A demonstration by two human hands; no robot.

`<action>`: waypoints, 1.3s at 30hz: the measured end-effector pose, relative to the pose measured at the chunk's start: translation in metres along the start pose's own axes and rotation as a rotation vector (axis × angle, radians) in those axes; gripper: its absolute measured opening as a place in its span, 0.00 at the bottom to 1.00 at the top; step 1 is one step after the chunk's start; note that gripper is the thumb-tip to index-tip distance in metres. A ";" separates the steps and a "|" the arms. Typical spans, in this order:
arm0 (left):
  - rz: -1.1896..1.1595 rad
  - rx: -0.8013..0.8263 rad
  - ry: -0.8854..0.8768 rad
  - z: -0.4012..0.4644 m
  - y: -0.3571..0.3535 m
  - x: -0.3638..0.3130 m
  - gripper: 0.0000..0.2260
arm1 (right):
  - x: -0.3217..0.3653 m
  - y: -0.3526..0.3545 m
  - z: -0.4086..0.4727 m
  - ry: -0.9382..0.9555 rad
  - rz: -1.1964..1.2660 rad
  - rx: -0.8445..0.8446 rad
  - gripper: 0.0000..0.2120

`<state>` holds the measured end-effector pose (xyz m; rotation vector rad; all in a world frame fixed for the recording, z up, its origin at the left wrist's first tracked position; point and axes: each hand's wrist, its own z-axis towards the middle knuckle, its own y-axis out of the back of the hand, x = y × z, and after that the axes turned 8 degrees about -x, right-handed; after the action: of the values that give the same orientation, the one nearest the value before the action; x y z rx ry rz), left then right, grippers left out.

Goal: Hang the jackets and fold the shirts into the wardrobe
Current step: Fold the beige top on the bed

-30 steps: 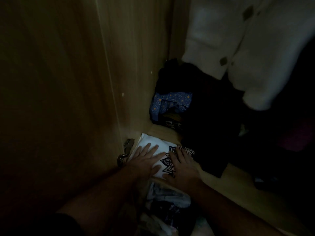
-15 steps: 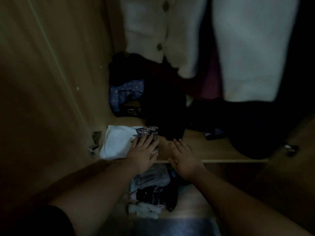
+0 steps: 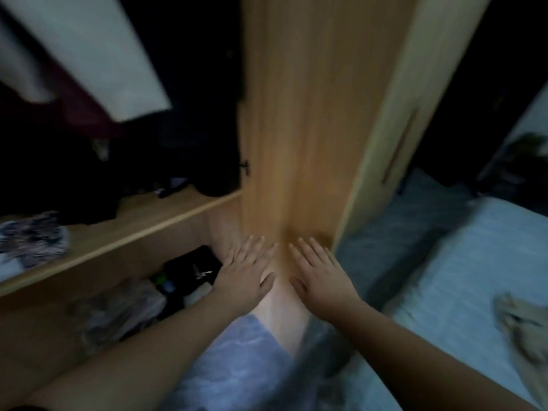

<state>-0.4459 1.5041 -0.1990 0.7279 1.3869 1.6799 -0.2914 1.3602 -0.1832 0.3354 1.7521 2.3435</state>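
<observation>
We hold both hands out flat in front of us, palms down, fingers straight and slightly spread. Our left hand (image 3: 247, 271) hovers over the lower compartment's right end, its fingertips reaching toward the bottom of the wardrobe's upright panel (image 3: 299, 129); whether they touch the wood we cannot tell. Our right hand (image 3: 318, 272) lies just beside it, a narrow gap between the two thumbs, fingertips near the panel's lower right corner. Both hands are spread wide and grasp nothing. The forearms run back toward us from the bottom edge, bare, the left one coming from the lower left corner, the right from the lower right.

The folded shirt (image 3: 32, 241), white with a dark print, rests at the left end of the shelf (image 3: 142, 229), close to the front edge and well apart from our hands. Farther back on the shelf lie dark clothes (image 3: 89, 185). Above them a white jacket (image 3: 98, 54) hangs down inside the wardrobe, a dark red garment (image 3: 86, 114) just beside it. Below the shelf, in the lower compartment, sits a heap of clothes (image 3: 118, 310) and a black item (image 3: 192, 265) near our left hand. The door (image 3: 415, 93) stands open at the right, and beyond it is a bed (image 3: 474, 262) with a pale blue cover. The view is dim and blurred.
</observation>
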 end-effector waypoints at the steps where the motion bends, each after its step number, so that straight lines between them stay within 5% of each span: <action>1: -0.021 -0.006 -0.057 0.005 -0.005 -0.038 0.30 | -0.024 0.008 -0.029 -0.061 -0.015 -0.002 0.30; 9: -0.089 0.050 -0.478 0.024 -0.032 -0.296 0.33 | -0.174 0.088 -0.271 -0.595 -0.132 -0.031 0.31; 17: -0.168 0.077 -0.697 0.035 -0.054 -0.451 0.33 | -0.251 0.134 -0.426 -0.975 -0.260 -0.073 0.33; 39: -0.259 0.371 -0.803 0.199 -0.259 -0.681 0.35 | -0.518 0.028 -0.487 -1.210 -0.126 0.102 0.33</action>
<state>0.1177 1.0286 -0.3609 1.2034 1.1307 0.7743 0.0592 0.7563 -0.3224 1.2623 1.1680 1.3557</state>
